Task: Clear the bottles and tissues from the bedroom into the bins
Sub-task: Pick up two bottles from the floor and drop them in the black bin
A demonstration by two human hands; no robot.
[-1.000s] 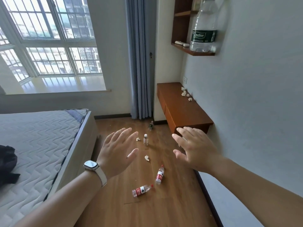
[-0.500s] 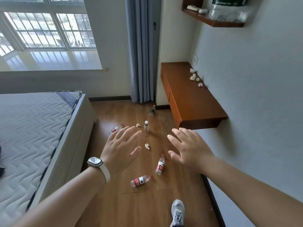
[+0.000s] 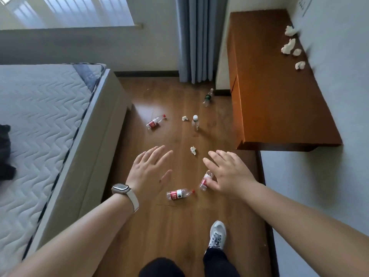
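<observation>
Both hands are held out above the wooden floor [image 3: 175,232], palms down and empty. The left hand [image 3: 148,170] is seen with fingers spread and nothing grasped. Just below and to the right of its thumb, a red-labelled bottle [image 3: 179,194] is found lying flat, its long axis running left to right with the red cap toward the right. A second red-labelled bottle [image 3: 205,180] is noted lying steeply along the floor, partly hidden behind the thumb of the right hand [image 3: 227,172], whose fingers are likewise spread and not closed on anything; contact cannot be confirmed, as the hand appears well above floor level. The right hand is judged nearer that bottle. No bins are visible.
</observation>
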